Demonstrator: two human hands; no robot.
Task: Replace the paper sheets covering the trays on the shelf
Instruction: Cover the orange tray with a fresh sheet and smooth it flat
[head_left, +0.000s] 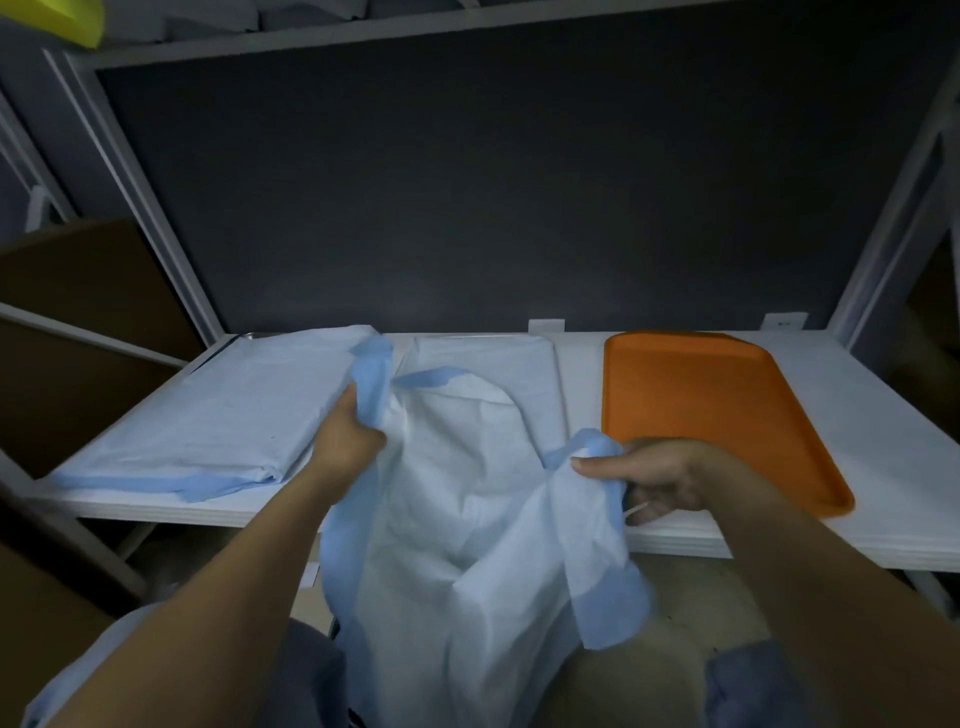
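A crumpled white paper sheet with blue borders (467, 499) hangs over the shelf's front edge between my hands. My left hand (349, 431) grips its upper left blue border. My right hand (644, 475) pinches its right blue border. Behind the sheet, in the middle of the shelf, lies another tray under white paper (524, 364). On the left a tray wrapped in white paper with a blue edge (208, 415) lies flat. A bare orange tray (711, 410) rests on the right of the white shelf (883, 467).
A dark back panel (493, 182) closes the shelf behind. White metal uprights (150, 208) frame both sides. Cardboard boxes (78, 312) stand on the left. A yellow object (62, 21) sits on the upper shelf at top left.
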